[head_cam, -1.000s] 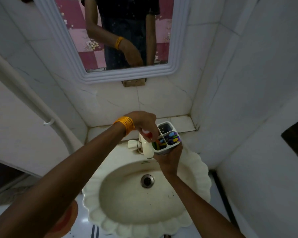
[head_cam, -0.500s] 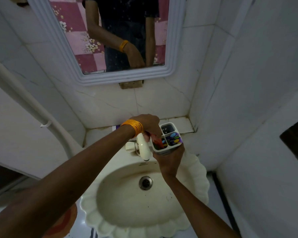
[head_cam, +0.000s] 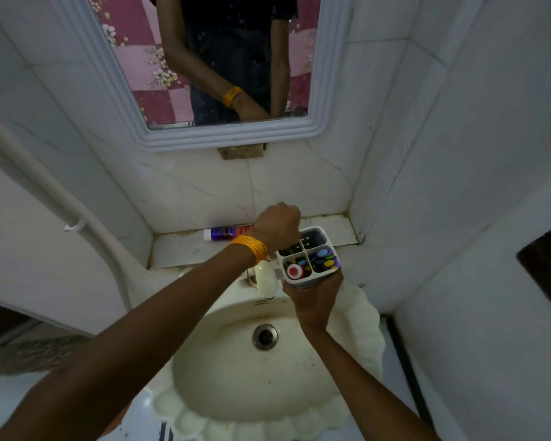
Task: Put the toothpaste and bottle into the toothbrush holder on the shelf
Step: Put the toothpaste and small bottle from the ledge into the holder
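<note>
My right hand (head_cam: 315,300) grips a white four-compartment toothbrush holder (head_cam: 309,282) from below, holding it above the sink's back rim. A red-capped bottle (head_cam: 294,270) stands in its front-left compartment, and colourful toothbrushes fill the right one. My left hand (head_cam: 277,226), with orange bangles on the wrist, hovers over the holder's back-left corner; its fingers are curled and nothing shows in them. A purple and white toothpaste tube (head_cam: 226,232) lies on the tiled shelf (head_cam: 185,249), just left of my left hand.
A cream tap (head_cam: 265,278) sits under my left wrist, above the scalloped sink (head_cam: 252,377). Tiled walls close in on both sides. A framed mirror (head_cam: 229,135) hangs above the shelf, and a white pipe (head_cam: 54,198) runs down the left wall.
My left hand has let go of the red-capped bottle, which now stands in the holder, and has lifted back toward the shelf. The holder stays in my right hand.
</note>
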Motion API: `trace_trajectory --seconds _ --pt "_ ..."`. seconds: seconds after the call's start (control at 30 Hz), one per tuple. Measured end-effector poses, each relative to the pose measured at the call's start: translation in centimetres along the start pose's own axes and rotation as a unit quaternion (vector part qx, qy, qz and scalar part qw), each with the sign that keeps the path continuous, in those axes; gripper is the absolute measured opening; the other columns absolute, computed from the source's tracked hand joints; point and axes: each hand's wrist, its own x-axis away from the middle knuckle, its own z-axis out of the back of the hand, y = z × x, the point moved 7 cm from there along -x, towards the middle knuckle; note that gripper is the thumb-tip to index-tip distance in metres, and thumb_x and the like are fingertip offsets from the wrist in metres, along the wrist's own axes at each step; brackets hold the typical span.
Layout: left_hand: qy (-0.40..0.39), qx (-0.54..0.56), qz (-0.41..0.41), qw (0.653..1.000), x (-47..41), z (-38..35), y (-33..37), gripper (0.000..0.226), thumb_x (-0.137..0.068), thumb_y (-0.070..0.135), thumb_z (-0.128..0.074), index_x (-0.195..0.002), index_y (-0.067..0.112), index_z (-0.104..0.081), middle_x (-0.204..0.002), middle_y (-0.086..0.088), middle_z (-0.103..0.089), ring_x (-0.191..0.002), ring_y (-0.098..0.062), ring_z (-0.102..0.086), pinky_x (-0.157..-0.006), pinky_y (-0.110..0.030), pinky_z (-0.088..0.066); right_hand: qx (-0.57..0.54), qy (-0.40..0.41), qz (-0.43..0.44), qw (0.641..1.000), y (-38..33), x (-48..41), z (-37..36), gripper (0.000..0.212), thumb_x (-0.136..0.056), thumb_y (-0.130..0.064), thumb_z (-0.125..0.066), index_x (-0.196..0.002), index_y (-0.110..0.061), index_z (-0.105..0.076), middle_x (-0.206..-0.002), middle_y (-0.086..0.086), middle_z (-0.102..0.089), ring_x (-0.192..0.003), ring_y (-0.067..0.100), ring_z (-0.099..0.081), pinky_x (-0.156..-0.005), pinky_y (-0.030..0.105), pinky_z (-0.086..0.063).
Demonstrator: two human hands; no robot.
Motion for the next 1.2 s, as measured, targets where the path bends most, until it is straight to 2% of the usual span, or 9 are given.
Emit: trace_trajectory --seconds 0.1,0.2,0.37,0.5,0.63,0.73,0.83,1.03,1.2 --pt "0.092 0.048 0.038 0.994 -0.7 2.5 -4.7 0.017 -0.088 0.019 -0.062 -0.095 0.007 -0.072 -0.102 -0.019 -0.074 -0.1 -0.039 -0.066 -0.083 -0.04 -0.053 -0.022 0.009 -0.018 1.0 0.8 -0.2 -0.1 0.126 -0.043 -0.05 -0.097 -0.146 -0.01 -0.036 -0.141 0.005 -0.053 -0.13 0.023 -0.059 -0.105 0.039 -0.056" --pt "0.134 0.057 0.104 0.984 -0.4 2.3 -11.3 0.02 -0.086 0.014 -0.059 -0.1 0.007 -0.071 -0.106 -0.019 -0.073 -0.103 -0.041 -0.065 -0.086 -0.042 -0.054 -0.041 0.012 -0.031 0.999 1.4 -0.3 -0.4 0.126 -0.042 -0.043 -0.101 -0.146 -0.013 -0.036 -0.142 0.007 -0.055 -0.13 0.023 -0.06 -0.105 0.049 -0.056" --pt "0.032 0.061 0.176 0.982 -0.8 -3.5 -19.2 0.045 -0.089 0.015 -0.063 -0.132 0.004 -0.054 -0.133 -0.021 -0.059 -0.124 -0.04 -0.053 -0.102 -0.042 -0.047 -0.076 -0.005 -0.05 0.996 2.5 -0.4 -1.0 0.135 -0.04 -0.051 -0.104 -0.151 -0.019 -0.033 -0.147 0.007 -0.052 -0.135 0.022 -0.059 -0.107 0.052 -0.055" --pt "-0.019 0.012 0.172 0.985 -1.8 -7.4 -21.3 0.046 -0.092 0.016 -0.058 -0.136 0.005 -0.049 -0.134 -0.022 -0.057 -0.123 -0.041 -0.051 -0.102 -0.047 -0.048 -0.069 -0.017 -0.044 0.996 2.2 -0.5 -1.0 0.131 -0.044 -0.038 -0.104 -0.152 -0.015 -0.033 -0.148 0.007 -0.053 -0.135 0.019 -0.059 -0.109 0.041 -0.054" --pt "-0.026 -0.087 0.16 0.983 -2.0 -9.2 -22.1 0.039 -0.095 0.021 -0.056 -0.131 0.009 -0.056 -0.135 -0.018 -0.052 -0.124 -0.039 -0.048 -0.1 -0.044 -0.045 -0.044 -0.016 -0.015 0.999 1.5 -0.4 -0.9 0.127 -0.049 -0.024 -0.104 -0.152 -0.006 -0.033 -0.148 0.008 -0.053 -0.132 -0.001 -0.056 -0.107 0.015 -0.048" --pt "-0.015 -0.095 0.161 0.982 -1.7 -10.0 -22.2 0.044 -0.096 0.03 -0.057 -0.132 0.006 -0.056 -0.141 -0.019 -0.048 -0.128 -0.038 -0.046 -0.103 -0.044 -0.043 -0.04 -0.018 -0.009 0.999 1.2 -0.3 -0.9 0.125 -0.05 -0.025 -0.104 -0.151 -0.005 -0.034 -0.148 0.007 -0.053 -0.135 0.009 -0.057 -0.108 0.02 -0.049" --pt "-0.017 0.001 0.177 0.984 -0.5 -10.0 -22.0 0.045 -0.095 0.032 -0.06 -0.129 0.003 -0.054 -0.135 -0.022 -0.054 -0.122 -0.039 -0.054 -0.099 -0.044 -0.047 -0.035 -0.012 -0.004 0.999 0.9 -0.2 -0.7 0.124 -0.049 -0.029 -0.103 -0.149 -0.006 -0.034 -0.147 0.008 -0.054 -0.136 0.017 -0.057 -0.11 0.027 -0.05" --pt "0.147 0.137 0.072 0.977 2.2 -0.2 -18.5 0.027 -0.082 0.025 -0.077 -0.104 0.012 -0.069 -0.099 -0.015 -0.073 -0.087 -0.036 -0.069 -0.078 -0.041 -0.058 -0.041 -0.001 -0.015 0.999 0.9 -0.2 -0.6 0.122 -0.048 -0.034 -0.104 -0.147 -0.012 -0.035 -0.144 0.004 -0.055 -0.134 0.019 -0.059 -0.108 0.043 -0.056" --pt "0.2 0.159 -0.064 0.965 2.8 7.8 -12.9 0.028 -0.084 0.018 -0.076 -0.11 0.013 -0.065 -0.111 -0.009 -0.07 -0.099 -0.024 -0.066 -0.085 -0.034 -0.057 -0.057 0.01 -0.034 0.998 1.4 -0.2 -0.7 0.125 -0.045 -0.036 -0.105 -0.148 -0.015 -0.036 -0.144 0.007 -0.055 -0.134 0.022 -0.06 -0.105 0.051 -0.057"
